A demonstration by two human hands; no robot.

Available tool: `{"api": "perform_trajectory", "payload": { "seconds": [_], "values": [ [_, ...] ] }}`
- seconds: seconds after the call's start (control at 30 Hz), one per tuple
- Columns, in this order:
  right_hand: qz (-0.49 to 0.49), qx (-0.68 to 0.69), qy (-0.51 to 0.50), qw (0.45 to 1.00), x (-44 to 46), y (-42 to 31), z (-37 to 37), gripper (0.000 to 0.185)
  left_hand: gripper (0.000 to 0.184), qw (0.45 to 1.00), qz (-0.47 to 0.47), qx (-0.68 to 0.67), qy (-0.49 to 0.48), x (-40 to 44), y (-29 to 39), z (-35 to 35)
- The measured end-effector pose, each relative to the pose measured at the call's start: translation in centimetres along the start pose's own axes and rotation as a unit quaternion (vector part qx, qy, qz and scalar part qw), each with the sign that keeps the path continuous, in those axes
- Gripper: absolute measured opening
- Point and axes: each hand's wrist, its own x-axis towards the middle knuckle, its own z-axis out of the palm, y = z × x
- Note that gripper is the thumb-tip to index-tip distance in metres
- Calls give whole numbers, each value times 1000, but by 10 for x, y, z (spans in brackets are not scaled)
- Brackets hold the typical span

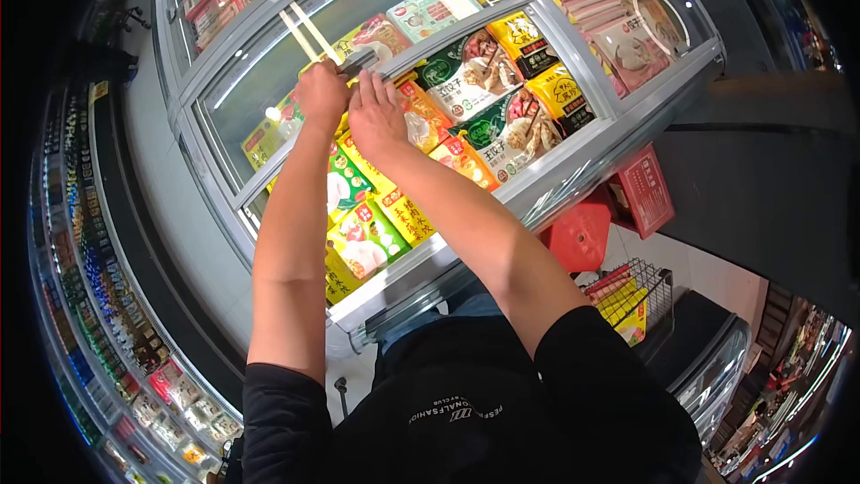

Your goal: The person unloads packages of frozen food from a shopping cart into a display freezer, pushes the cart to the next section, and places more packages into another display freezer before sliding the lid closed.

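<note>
Both my hands reach over an opened section of a glass-topped freezer [537, 154]. My left hand [322, 94] is closed at the freezer's inner edge, by a dark handle piece [358, 63]; what its fingers grip is hidden. Just right of it, my right hand [376, 118] lies with fingers extended and close together, palm down near the same edge. Below the hands are green dumpling bags [367, 240] and an orange bag [461, 161]. Green-and-white bags [515, 130] and yellow-and-black bags [557, 90] fill the right part.
A red stool [578, 235] and a red box [643, 190] stand beside the freezer at the right. A wire basket [658, 291] holds yellow packs [623, 300]. Stocked shelves [107, 296] run down the left side. Glass lids [627, 27] cover neighbouring freezer sections.
</note>
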Motion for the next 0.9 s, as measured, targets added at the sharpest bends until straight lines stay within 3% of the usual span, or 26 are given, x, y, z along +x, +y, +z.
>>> {"api": "perform_trajectory", "payload": {
  "seconds": [0.13,0.2,0.27,0.47,0.6,0.73,0.9],
  "values": [
    [-55,1,-62,997,-61,-18,-37,47,18,998,42,56,-6,1,3,-6],
    [-80,7,-89,993,-94,-31,-50,45,20,991,57,106,-54,1,7,-13],
    [-84,60,-53,993,-123,-43,-72,41,25,980,43,159,-111,2,16,-19],
    [-97,200,-20,975,-204,-45,-117,47,50,994,105,22,-18,-90,36,-51],
    [-86,172,-7,981,-268,-15,-149,34,46,969,106,-202,-95,-189,53,-56],
    [18,149,58,987,-352,20,-181,38,34,907,104,-336,-232,-308,95,-74],
    [216,51,152,963,-468,43,-224,38,24,796,223,-371,-423,-408,135,-66]
  ]
}}
